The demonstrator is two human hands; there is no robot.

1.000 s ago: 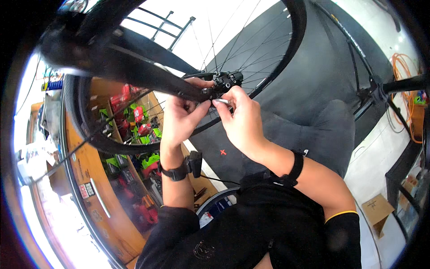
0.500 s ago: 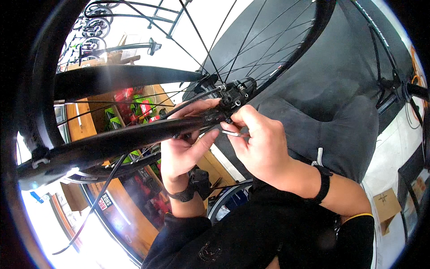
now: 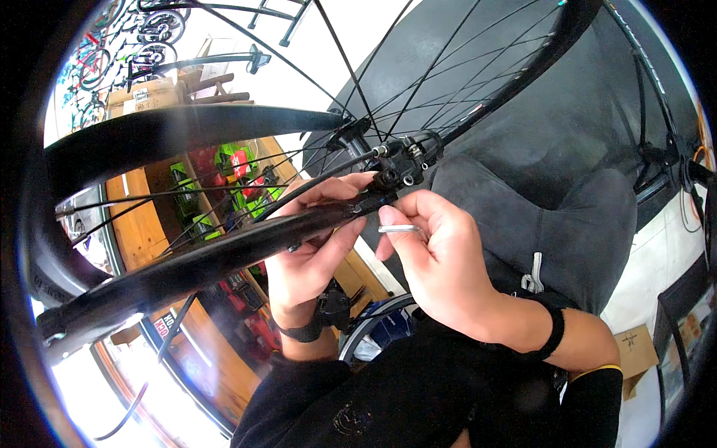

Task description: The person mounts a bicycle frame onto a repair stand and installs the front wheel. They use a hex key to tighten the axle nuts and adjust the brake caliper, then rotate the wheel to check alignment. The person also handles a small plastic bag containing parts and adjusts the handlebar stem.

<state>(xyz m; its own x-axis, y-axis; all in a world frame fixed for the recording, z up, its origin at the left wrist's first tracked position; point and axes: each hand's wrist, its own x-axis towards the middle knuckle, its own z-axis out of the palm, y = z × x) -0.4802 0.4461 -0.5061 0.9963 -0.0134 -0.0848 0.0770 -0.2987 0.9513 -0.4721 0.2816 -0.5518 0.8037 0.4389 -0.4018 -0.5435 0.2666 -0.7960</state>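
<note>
A: Big black spoked bicycle wheel looks mounted, long glossy black tubular fork leg alongside!
B: Left hand wraps that leg near its end; right hand pinches beside it!
A: The compact black metal brake caliper?
B: Right at the leg's tip, slim black cable already running in! Tight? Can't tell.
A: And smallest, a thin silver metal tool in the right-hand pinch: work there looks unfinished, I'd judge!

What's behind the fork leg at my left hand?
Behind the black fork leg is part of your left hand: fingers show above, the thumb below, and the stretch between is covered. Farther back is a wooden cabinet, partly hidden too.
</note>
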